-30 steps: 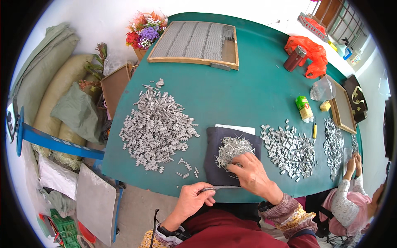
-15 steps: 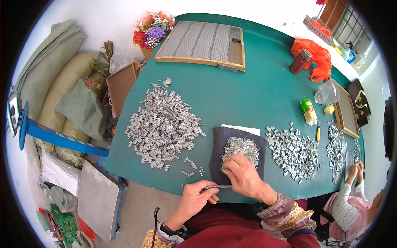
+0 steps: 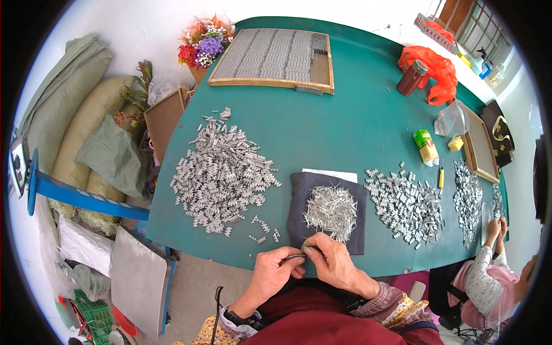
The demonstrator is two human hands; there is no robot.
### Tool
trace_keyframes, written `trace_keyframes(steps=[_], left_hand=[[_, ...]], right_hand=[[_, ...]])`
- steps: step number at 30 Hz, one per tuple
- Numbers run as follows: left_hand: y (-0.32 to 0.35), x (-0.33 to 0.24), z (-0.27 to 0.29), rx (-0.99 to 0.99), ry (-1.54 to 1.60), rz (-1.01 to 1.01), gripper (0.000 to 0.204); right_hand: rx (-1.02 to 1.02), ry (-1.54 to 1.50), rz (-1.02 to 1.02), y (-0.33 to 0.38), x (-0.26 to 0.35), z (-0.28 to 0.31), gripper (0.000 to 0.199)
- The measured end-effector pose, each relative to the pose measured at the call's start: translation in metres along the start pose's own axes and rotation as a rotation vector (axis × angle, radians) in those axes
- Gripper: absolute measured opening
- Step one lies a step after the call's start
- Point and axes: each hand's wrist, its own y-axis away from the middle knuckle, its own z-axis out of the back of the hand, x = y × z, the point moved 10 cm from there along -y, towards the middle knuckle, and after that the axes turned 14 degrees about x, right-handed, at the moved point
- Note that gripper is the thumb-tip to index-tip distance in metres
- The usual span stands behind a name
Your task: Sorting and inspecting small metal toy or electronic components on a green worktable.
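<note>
In front of me, just past the table's near edge, my left hand (image 3: 275, 270) is closed round a slim dark strip (image 3: 293, 257) with toothed metal segments too small to make out clearly. Fingertips of my right hand (image 3: 336, 265) are pinched at the strip's right end; whatever lies between them is hidden. Just beyond my hands, a heap of thin silvery pins (image 3: 330, 211) rests on a dark folded cloth (image 3: 298, 215). On the left is a large pile of grey toothed metal pieces (image 3: 224, 172). A smaller pile of similar pieces (image 3: 405, 207) lies right of the cloth.
A wooden-framed tray (image 3: 259, 57) filled with rows of grey pieces stands at the far side of the green table (image 3: 322, 132). At right are a dark red flask (image 3: 411, 79), red plastic bag (image 3: 445, 86), yellow-handled tool (image 3: 441, 177) and another person's hands (image 3: 495, 229).
My right hand has come from the pin heap toward me and left, meeting the strip in my left hand. My left hand has hardly moved. The view has shifted slightly.
</note>
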Motion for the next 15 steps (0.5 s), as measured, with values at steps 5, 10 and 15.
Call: trace_keyframes(steps=[5,10,15], left_hand=[[-0.001,-0.004,-0.001,-0.007,-0.052,-0.016,0.009],[-0.001,-0.004,-0.002,-0.011,-0.076,-0.019,0.009],[-0.002,0.0,-0.007,0.034,-0.131,0.007,0.008]], right_hand=[[-0.054,0.025,0.057,0.002,0.002,0.003,0.004],[-0.055,0.082,0.1,0.004,0.003,0.0,0.008],[-0.139,0.349,0.322,0.017,0.024,-0.004,0.02]])
